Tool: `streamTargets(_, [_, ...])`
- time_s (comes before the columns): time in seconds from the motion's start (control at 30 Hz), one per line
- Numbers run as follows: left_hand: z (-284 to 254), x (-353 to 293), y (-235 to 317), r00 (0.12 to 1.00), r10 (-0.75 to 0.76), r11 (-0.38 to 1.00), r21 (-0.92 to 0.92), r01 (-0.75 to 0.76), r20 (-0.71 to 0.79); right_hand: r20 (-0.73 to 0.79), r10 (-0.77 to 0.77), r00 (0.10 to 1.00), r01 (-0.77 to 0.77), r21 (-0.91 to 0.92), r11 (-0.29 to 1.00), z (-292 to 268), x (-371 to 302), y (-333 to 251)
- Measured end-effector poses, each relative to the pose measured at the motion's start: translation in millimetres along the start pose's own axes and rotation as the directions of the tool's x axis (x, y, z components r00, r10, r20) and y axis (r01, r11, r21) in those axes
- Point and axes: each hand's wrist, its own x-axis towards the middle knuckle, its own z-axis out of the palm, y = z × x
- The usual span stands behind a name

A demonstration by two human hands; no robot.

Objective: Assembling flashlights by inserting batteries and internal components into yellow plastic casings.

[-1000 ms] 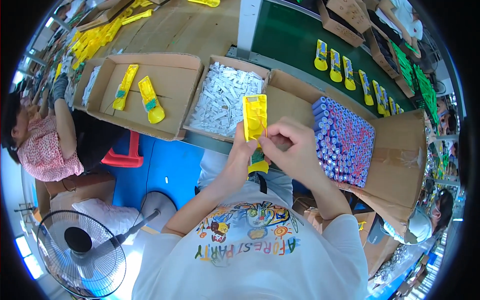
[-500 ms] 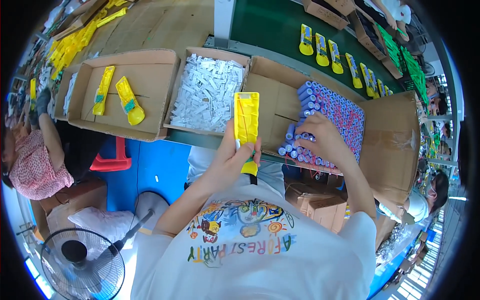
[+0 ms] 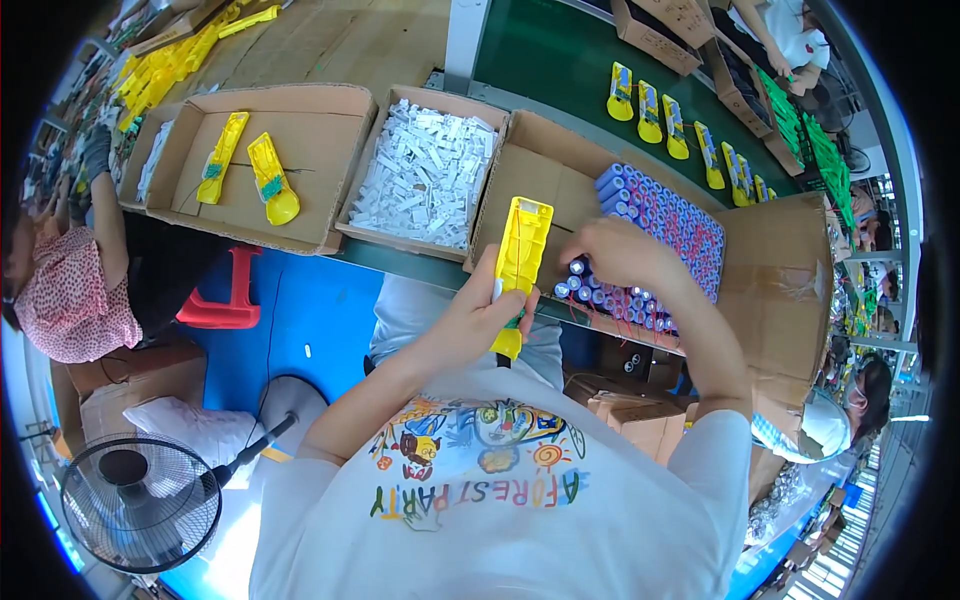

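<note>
My left hand (image 3: pixel 492 305) is closed around the lower part of a long yellow plastic housing (image 3: pixel 524 245), its hollow ribbed side facing up. A thin wire runs inside the housing, and a bit of green shows by my thumb. My right hand (image 3: pixel 625 250) is over the near left part of a block of purple cylindrical batteries (image 3: pixel 680 225) with red wires, standing in a cardboard box (image 3: pixel 535 160). Its fingers are curled down among the nearest batteries; the back of the hand hides what they grip.
Left of the batteries stands a box of small white plastic parts (image 3: pixel 425 165). Further left, a cardboard tray (image 3: pixel 310 125) holds two yellow housings (image 3: pixel 272 180) with green boards. More housings (image 3: pixel 672 125) lie along the green belt (image 3: pixel 540 60). A fan (image 3: pixel 140 500) stands lower left; a co-worker (image 3: pixel 75 300) sits at left.
My right hand has moved left over the batteries, and its fingers have curled in. The yellow housing in my left hand has shifted right and tilted. The whole view has turned slightly.
</note>
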Motion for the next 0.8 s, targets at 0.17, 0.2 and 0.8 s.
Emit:
streamTargets(0.17, [-5,-1,-3,1.0,-0.009,0.999,-0.051,0.008,-0.026,0.029,0.002,1.0,-0.001,-0.031,1.0,-15,2,41])
streamTargets(0.2, [-4,-1,-3,0.999,-0.032,0.997,-0.072,0.03,-0.021,-0.031,-0.025,0.999,0.026,0.048,0.999,-20,-2,47])
streamTargets(0.8, [2,19,-11,0.962,0.226,0.973,0.073,-0.217,-0.154,-0.236,0.175,0.956,0.15,0.905,0.398,-15,-11,-54])
